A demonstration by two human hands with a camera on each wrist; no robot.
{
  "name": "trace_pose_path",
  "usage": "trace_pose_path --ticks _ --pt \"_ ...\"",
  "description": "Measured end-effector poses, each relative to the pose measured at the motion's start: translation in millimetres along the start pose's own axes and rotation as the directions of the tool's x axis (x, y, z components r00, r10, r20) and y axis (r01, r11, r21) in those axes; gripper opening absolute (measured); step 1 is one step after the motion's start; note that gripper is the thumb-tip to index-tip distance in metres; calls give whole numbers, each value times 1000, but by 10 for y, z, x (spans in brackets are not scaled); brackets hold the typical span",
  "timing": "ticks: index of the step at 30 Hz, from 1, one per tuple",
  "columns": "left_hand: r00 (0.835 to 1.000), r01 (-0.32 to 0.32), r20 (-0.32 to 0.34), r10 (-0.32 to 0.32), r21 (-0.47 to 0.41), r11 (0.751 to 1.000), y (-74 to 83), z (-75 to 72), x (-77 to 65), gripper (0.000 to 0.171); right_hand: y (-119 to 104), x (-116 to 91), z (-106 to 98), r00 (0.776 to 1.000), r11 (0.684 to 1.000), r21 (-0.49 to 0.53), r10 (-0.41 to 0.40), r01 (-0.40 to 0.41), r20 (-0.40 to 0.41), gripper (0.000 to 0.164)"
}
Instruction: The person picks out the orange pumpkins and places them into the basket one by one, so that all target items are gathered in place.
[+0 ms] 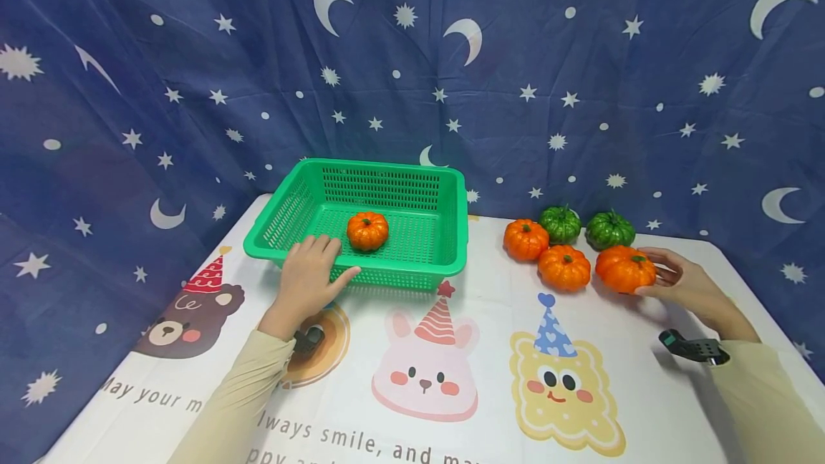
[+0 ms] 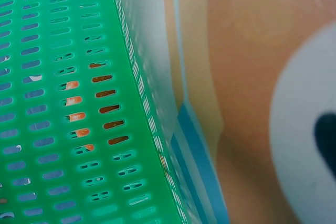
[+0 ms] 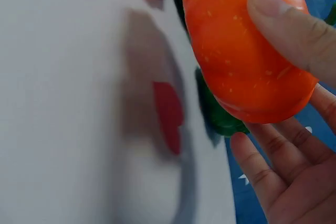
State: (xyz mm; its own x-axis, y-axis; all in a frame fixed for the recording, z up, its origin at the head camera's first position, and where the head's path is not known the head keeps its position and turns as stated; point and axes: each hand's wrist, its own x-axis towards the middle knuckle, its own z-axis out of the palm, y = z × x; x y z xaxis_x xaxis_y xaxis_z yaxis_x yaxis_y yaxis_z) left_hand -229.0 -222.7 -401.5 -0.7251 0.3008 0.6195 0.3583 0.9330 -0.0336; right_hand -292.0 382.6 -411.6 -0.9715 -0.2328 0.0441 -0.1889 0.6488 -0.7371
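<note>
At the near left rim of a green basket (image 1: 451, 263), my left hand (image 1: 307, 274) grips the edge, fingers over it and thumb on the near side. A small orange pumpkin (image 1: 368, 231) lies inside that basket. On the right, my right hand (image 1: 686, 285) holds a larger orange pumpkin (image 1: 625, 270) between thumb and fingers. In the right wrist view, the thumb presses the side of this pumpkin (image 3: 247, 51) and the other fingers spread behind it. The left wrist view shows the basket's slotted wall (image 2: 63, 103); the left hand is out of that view.
Beside the held pumpkin are two orange pumpkins (image 1: 564, 268) and two green pumpkins (image 1: 609, 230), grouped near the table's back edge. A white cloth (image 1: 496, 371) with cartoon prints covers the table. Behind it hangs a blue curtain (image 1: 387, 56) with moons and stars.
</note>
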Motion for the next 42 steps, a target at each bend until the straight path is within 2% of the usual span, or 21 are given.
trace_pose_path --ticks 8,13,24,32,42 --pt "1000 -4 -5 4 -2 1000 2 -7 -1 49 -199 105 -142 1000 1000 -10 -9 9 -25 70" --pt "1000 -3 -6 3 2 1000 9 -7 -2 47 -418 186 -215 999 999 -16 -37 37 -24 65" --pt "1000 -6 -13 6 4 1000 -1 4 -9 48 -939 457 -330 999 994 -94 -52 53 6 74" --pt "1000 -7 -19 7 6 1000 -7 6 -15 48 -1377 688 -278 994 988 -115 -97 102 49 71" --pt "1000 -7 -8 7 6 1000 -2 -4 -8 49 -1889 954 -79 975 980 -83 -166 179 145 70"
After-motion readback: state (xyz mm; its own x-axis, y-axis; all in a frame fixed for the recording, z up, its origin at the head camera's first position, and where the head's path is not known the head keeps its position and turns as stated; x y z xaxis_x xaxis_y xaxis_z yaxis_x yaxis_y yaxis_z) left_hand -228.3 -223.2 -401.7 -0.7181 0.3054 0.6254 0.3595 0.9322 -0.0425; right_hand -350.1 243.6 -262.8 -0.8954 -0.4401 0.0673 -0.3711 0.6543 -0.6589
